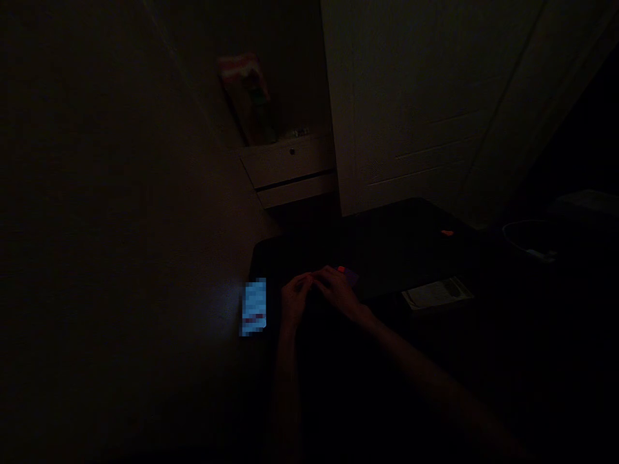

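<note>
The scene is very dark. Over a dark tabletop (382,235), my left hand (293,301) and my right hand (339,291) meet with their fingertips close together. Both hands are closed in a pinch around a small reddish thing (312,277), mostly covered by the fingers and too dim to name. A flat purple thing (352,278) shows just beyond my right hand, with a small bright orange piece (341,269) at its edge. Whether my right hand touches the purple thing, I cannot tell.
A glowing, blurred-out screen (254,308) is left of my hands, near the wall. Right of them lies a pale, flat rectangular object (438,294). Another orange piece (447,232) lies farther back. Pale drawers (294,169) and a large panel (411,116) stand behind.
</note>
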A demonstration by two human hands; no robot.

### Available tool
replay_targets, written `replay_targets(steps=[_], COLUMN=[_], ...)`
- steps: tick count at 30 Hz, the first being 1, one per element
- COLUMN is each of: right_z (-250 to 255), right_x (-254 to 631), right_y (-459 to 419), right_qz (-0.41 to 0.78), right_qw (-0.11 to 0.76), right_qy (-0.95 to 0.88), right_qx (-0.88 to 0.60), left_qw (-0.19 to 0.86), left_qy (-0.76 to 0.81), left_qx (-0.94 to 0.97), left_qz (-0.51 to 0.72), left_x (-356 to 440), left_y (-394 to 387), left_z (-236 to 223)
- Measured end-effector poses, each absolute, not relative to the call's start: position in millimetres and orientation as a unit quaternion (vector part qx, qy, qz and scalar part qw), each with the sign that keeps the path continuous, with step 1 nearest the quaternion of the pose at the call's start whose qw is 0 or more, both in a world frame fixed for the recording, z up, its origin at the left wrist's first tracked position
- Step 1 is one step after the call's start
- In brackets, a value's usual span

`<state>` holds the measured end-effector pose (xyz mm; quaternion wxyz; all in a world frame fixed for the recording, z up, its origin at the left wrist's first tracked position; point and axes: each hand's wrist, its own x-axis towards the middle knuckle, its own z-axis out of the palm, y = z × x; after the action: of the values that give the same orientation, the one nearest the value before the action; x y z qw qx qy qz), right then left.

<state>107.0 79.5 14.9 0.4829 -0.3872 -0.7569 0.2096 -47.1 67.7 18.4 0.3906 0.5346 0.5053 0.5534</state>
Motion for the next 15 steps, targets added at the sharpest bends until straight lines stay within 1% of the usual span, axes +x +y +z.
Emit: replay_targets(steps=[8,15], right_z=[14.8,12.4], right_x=[107.6,104.5], right_y=[79.7,79.6], right_qz=[0.21,0.203], right_qw=[0.479,0.462], right_qy=[-0.762,-0.776], right_qx=[-0.383,-0.377], left_qw=[0.384,0.401], left_qy=[0.52,0.51], left_qx=[0.539,0.532], left_qz=[0.54,0.545], left_x=[-45.6,-47.6], left_y=[66.6,68.7], left_z=[21.5,19.1])
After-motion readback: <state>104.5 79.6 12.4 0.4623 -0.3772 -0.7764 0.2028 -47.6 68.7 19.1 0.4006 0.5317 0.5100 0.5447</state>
